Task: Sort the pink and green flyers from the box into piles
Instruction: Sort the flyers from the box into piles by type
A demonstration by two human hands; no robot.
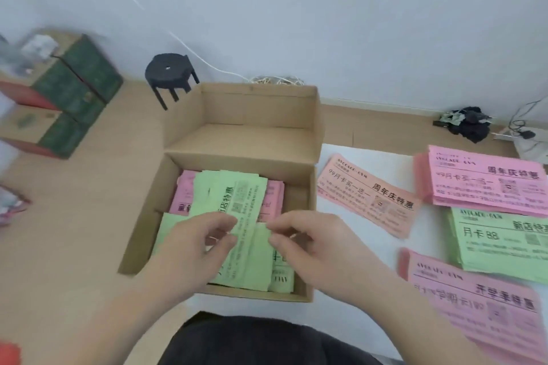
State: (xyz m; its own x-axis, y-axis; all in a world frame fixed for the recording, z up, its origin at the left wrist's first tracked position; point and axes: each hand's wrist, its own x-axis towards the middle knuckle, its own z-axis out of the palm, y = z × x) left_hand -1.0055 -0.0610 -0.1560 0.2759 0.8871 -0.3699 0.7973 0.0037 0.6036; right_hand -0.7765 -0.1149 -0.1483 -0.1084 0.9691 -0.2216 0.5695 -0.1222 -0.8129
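An open cardboard box [308, 187] sits on the floor in front of me, with loose green flyers [228, 195] lying over pink flyers [185, 195] inside. My left hand [192, 249] pinches a long green flyer at its middle. Close beside it, my right hand [308, 246] pinches the edge of a green flyer. On a white sheet to the right lie a salmon-pink pile [367, 195], a pink pile [486, 184], a green pile [501, 243] and a nearer pink pile [480, 305].
A black stool [170, 72] stands behind the box near the wall, with white cable beside it. Green and red cartons [71, 89] are stacked at the left. Dark cloth [468, 124] and a power strip with cables lie at the far right. My dark-clothed lap fills the bottom.
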